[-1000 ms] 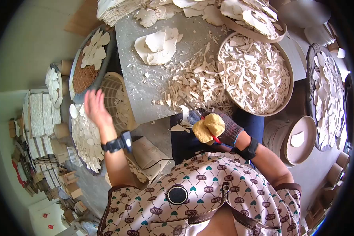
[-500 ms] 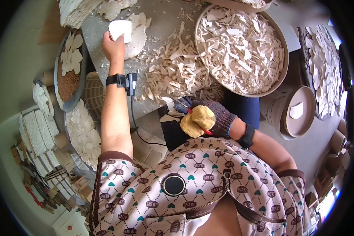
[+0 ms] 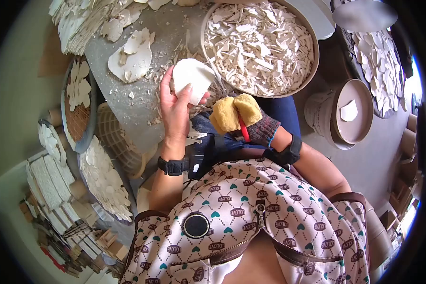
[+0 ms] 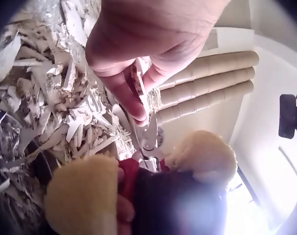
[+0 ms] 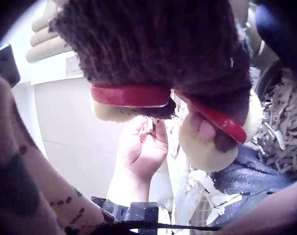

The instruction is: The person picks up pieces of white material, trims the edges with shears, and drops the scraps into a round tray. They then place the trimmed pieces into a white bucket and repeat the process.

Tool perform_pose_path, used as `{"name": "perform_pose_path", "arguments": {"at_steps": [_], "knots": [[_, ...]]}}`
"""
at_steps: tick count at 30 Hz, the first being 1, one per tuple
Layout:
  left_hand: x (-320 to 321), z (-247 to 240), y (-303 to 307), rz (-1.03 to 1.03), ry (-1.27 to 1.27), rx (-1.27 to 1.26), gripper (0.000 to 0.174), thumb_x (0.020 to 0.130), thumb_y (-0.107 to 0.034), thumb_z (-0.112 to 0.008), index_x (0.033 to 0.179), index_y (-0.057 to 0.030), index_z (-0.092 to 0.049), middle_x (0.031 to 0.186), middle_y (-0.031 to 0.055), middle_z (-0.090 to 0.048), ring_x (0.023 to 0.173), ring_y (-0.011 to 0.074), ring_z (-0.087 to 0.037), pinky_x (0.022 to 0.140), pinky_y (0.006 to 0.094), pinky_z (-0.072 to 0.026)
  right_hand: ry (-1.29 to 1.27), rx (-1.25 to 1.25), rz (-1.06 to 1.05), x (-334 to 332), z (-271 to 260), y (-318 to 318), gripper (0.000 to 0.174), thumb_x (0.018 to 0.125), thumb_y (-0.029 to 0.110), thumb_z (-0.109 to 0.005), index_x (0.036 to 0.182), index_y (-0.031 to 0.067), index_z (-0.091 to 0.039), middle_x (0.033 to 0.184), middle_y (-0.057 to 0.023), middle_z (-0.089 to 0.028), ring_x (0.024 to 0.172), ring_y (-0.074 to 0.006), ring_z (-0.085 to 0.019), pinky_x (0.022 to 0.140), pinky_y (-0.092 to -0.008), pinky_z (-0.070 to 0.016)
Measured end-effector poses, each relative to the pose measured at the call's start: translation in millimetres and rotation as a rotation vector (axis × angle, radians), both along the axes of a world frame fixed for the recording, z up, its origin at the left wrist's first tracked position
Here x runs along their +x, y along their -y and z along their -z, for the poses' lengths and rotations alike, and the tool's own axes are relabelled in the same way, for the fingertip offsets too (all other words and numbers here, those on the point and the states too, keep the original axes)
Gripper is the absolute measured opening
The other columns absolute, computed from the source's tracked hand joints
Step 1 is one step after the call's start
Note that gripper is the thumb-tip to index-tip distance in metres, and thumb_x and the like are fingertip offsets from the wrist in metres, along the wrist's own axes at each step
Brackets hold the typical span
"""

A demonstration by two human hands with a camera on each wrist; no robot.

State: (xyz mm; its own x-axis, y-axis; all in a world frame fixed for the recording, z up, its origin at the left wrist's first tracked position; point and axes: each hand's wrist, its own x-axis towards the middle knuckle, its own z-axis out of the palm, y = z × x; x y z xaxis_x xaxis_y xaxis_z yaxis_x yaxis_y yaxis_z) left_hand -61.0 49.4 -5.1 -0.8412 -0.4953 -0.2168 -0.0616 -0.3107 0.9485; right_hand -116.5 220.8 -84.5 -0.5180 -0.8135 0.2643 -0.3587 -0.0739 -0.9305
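A bare left hand [image 3: 176, 113] pinches a flat white piece [image 3: 192, 79] between thumb and fingers. In the left wrist view the same hand [image 4: 153, 44] holds the piece edge-on beside metal blades [image 4: 149, 142]. The gloved right hand [image 3: 260, 128] grips red-handled scissors [image 3: 243, 128] with yellow sponge pads [image 3: 226, 114] around the handles. From the right wrist view, the dark knitted glove [image 5: 158, 44] is curled round the red handles [image 5: 131, 95]. The blades point toward the white piece; whether they touch it cannot be told.
A round tray [image 3: 316, 61] of white scraps stands on the grey table [image 3: 99, 61]. Another white piece [image 3: 133, 61] lies at the table's left, near a stack [image 3: 75, 28]. Baskets [image 3: 110, 128] and trays of pieces stand left; a round tub [image 3: 359, 106] is at right.
The left hand reached to the table's left, took a white piece and brought it back beside the scissors. The right hand still grips the scissors. The head view has shifted.
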Motion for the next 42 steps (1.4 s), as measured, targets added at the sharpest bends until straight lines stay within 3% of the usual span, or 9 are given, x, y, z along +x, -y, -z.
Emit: {"name": "perform_pose_path", "arguments": {"at_steps": [4, 9, 16, 25, 31, 33, 35, 39, 42], "knots": [[-5, -2, -4, 0.032, -0.006, -0.022, 0.052, 0.087, -0.004, -0.048, 0.135, -0.0048, -0.027, 0.109, 0.0177, -0.057, 0.073, 0.0253, -0.065, 0.058, 0.0283, -0.0553, -0.077, -0.107, -0.013, -7, -24, -12, 0.035, 0.066, 0.015, -0.070, 0.096, 0.0054, -0.056, 0.090, -0.0121, -0.062, 0.084, -0.0324, -0.059, 0.073, -0.0374, -0.0468], [-13, -1, 0, 0.135, 0.012, -0.013, 0.051, 0.086, -0.003, -0.047, 0.134, -0.0041, -0.030, 0.108, 0.0171, -0.058, 0.071, 0.0244, -0.066, 0.057, 0.0268, -0.0555, 0.339, -0.068, -0.168, -4, -22, -28, 0.029, 0.081, 0.014, -0.063, 0.109, 0.0077, -0.056, 0.108, -0.0073, -0.059, 0.100, -0.0193, -0.057, 0.092, -0.0301, -0.0418], [-23, -3, -4, 0.296, 0.076, 0.094, 0.053, 0.085, -0.003, -0.049, 0.134, -0.0054, -0.030, 0.112, 0.0159, -0.056, 0.073, 0.0239, -0.065, 0.055, 0.0253, -0.0549, -0.246, -0.060, 0.040, -12, -25, -37, 0.038, 0.067, 0.016, -0.071, 0.101, 0.0065, -0.055, 0.094, -0.0099, -0.062, 0.086, -0.0301, -0.060, 0.075, -0.0351, -0.0479], [-28, -2, -7, 0.350, 0.110, 0.141, 0.052, 0.085, -0.003, -0.050, 0.134, -0.0043, -0.032, 0.106, 0.0162, -0.059, 0.069, 0.0238, -0.066, 0.054, 0.0261, -0.0550, -0.142, -0.066, 0.025, -16, -29, -39, 0.035, 0.064, 0.012, -0.070, 0.096, 0.0056, -0.056, 0.088, -0.0120, -0.062, 0.081, -0.0321, -0.059, 0.071, -0.0375, -0.0476], [-24, -7, 5, 0.377, 0.169, 0.221, 0.054, 0.082, -0.004, -0.054, 0.133, -0.0061, -0.034, 0.103, 0.0157, -0.060, 0.067, 0.0246, -0.065, 0.052, 0.0259, -0.0541, 0.517, -0.062, -0.003, -6, -26, -37, 0.031, 0.066, 0.013, -0.070, 0.094, 0.0047, -0.060, 0.087, -0.0124, -0.063, 0.080, -0.0289, -0.061, 0.069, -0.0345, -0.0485], [-23, -11, 9, 0.396, 0.171, 0.204, 0.053, 0.081, -0.004, -0.056, 0.131, -0.0059, -0.036, 0.101, 0.0154, -0.060, 0.067, 0.0247, -0.065, 0.051, 0.0259, -0.0540, 0.429, -0.078, 0.020, -5, -23, -35, 0.029, 0.068, 0.014, -0.069, 0.094, 0.0046, -0.060, 0.086, -0.0125, -0.063, 0.080, -0.0286, -0.061, 0.069, -0.0344, -0.0485], [-21, -14, 10, 0.422, 0.181, 0.195, 0.053, 0.081, -0.004, -0.058, 0.129, -0.0060, -0.037, 0.101, 0.0157, -0.060, 0.066, 0.0243, -0.065, 0.051, 0.0260, -0.0540, -0.034, -0.099, 0.078, -7, -13, -33, 0.027, 0.070, 0.015, -0.068, 0.093, 0.0046, -0.060, 0.086, -0.0125, -0.063, 0.080, -0.0285, -0.061, 0.069, -0.0345, -0.0486], [-19, -14, 17, 0.516, 0.262, 0.274, 0.050, 0.079, -0.004, -0.060, 0.125, -0.0057, -0.040, 0.101, 0.0160, -0.059, 0.070, 0.0238, -0.065, 0.056, 0.0266, -0.0559, -0.027, -0.063, 0.022, -8, -15, -28, 0.025, 0.070, 0.016, -0.065, 0.092, 0.0054, -0.060, 0.087, -0.0124, -0.063, 0.081, -0.0304, -0.060, 0.070, -0.0369, -0.0487], [-17, -4, 4, 0.155, 0.183, 0.248, 0.047, 0.078, -0.002, -0.062, 0.120, -0.0045, -0.042, 0.103, 0.0155, -0.058, 0.079, 0.0222, -0.064, 0.064, 0.0275, -0.0567, -0.103, -0.109, 0.060, -10, -13, -28, 0.025, 0.070, 0.015, -0.064, 0.093, 0.0056, -0.059, 0.087, -0.0125, -0.063, 0.081, -0.0318, -0.059, 0.071, -0.0385, -0.0485]]}}
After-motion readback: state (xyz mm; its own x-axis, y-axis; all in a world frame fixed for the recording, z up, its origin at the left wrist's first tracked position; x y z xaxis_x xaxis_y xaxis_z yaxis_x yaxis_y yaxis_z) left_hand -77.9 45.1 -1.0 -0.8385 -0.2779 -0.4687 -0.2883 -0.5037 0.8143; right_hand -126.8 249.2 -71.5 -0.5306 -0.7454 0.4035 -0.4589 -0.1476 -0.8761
